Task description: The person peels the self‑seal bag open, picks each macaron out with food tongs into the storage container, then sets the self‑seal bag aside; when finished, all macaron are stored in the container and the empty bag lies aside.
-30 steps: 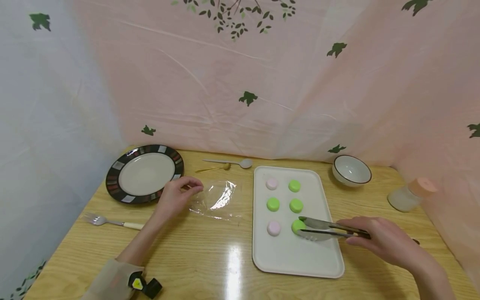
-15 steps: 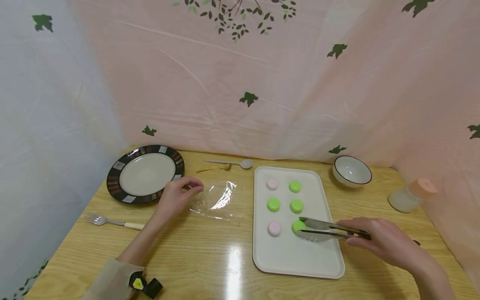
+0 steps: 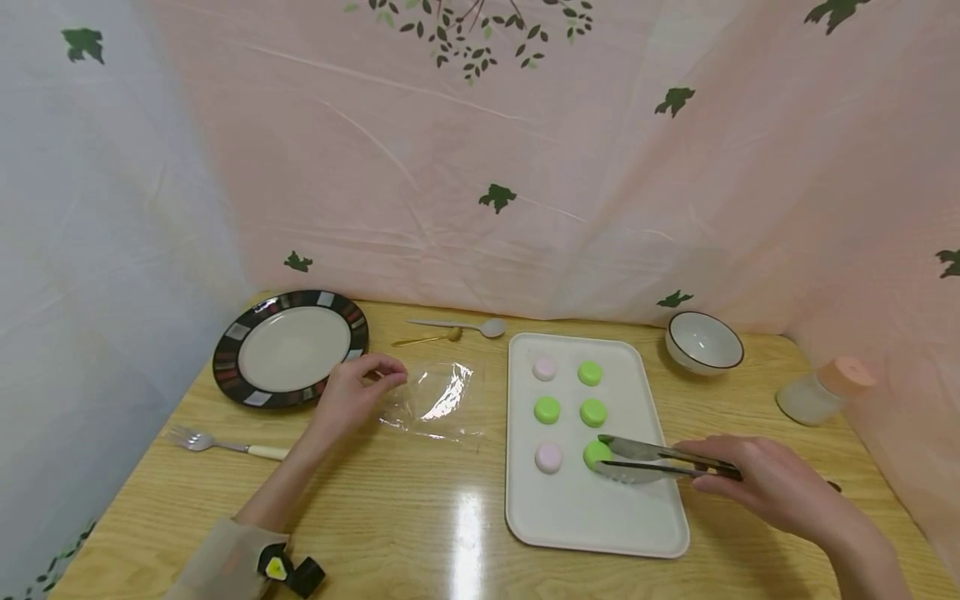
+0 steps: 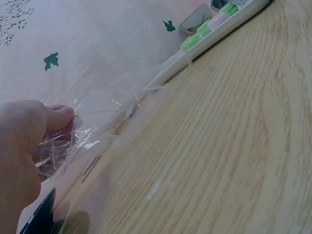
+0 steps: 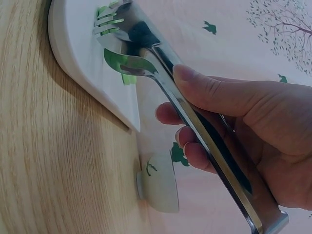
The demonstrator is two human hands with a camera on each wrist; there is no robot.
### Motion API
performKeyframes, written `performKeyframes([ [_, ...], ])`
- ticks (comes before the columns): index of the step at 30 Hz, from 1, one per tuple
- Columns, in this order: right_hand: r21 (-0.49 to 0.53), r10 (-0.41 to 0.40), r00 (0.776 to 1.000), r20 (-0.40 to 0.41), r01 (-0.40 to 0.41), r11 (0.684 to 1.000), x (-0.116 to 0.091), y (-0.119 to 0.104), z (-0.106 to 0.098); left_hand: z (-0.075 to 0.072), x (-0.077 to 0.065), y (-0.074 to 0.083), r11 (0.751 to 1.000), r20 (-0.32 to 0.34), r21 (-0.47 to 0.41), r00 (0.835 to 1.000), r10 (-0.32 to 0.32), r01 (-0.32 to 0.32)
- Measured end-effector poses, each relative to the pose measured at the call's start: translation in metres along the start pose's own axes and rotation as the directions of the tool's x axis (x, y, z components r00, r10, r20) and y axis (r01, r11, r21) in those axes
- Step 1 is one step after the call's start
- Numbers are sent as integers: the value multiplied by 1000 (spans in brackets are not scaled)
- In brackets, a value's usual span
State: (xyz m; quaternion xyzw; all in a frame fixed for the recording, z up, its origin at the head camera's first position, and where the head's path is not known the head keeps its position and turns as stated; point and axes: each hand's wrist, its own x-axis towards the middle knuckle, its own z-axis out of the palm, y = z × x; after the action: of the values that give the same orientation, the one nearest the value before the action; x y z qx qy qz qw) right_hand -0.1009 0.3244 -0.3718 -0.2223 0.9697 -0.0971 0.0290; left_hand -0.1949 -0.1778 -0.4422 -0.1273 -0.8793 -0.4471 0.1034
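My left hand (image 3: 354,396) pinches the edge of a clear plastic bag (image 3: 442,400) between thumb and fingers; the left wrist view shows the bag (image 4: 92,129) stretching away from the fingertips. My right hand (image 3: 772,483) grips metal tongs (image 3: 652,461), thumb on one arm and fingers under the other in the right wrist view. The tongs' tips stand around the nearest right green round piece (image 3: 596,454) on the white tray (image 3: 585,521); whether they squeeze it I cannot tell. Two pink pieces (image 3: 548,457) and more green pieces (image 3: 547,409) lie in two columns on the tray.
A dark-rimmed plate (image 3: 292,346) stands back left, a fork (image 3: 225,442) before it. A spoon (image 3: 491,327) and a small gold utensil (image 3: 427,338) lie behind the bag. Right of the tray are a white bowl (image 3: 703,342) and a jar with an orange lid (image 3: 823,390).
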Motion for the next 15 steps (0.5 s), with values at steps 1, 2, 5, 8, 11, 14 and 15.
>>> performKeyframes([
  [1,0,-8,1000,-6,8,1000,-1,0,0,0,0,0,1000,0,1,1000,0,0],
  [2,3,-13,1000,-13,13,1000,-1,0,0,0,0,0,1000,0,2,1000,1,-1],
  [5,3,-29,999,-29,29,1000,-2,0,-1,0,0,1,1000,4,2,1000,-1,1],
  [8,1,-29,999,-37,29,1000,-3,-1,-1,-1,0,1,1000,5,-3,1000,-5,5],
  [11,-4,-33,999,-32,33,999,-3,-1,-2,-1,0,1,1000,6,-11,1000,-11,11],
  [14,-1,-48,999,-23,48,999,-3,0,-2,-2,0,2,1000,10,-16,1000,-22,22],
  [15,-1,-50,999,-20,50,999,-3,0,-2,-2,0,2,1000,11,-17,1000,-24,24],
])
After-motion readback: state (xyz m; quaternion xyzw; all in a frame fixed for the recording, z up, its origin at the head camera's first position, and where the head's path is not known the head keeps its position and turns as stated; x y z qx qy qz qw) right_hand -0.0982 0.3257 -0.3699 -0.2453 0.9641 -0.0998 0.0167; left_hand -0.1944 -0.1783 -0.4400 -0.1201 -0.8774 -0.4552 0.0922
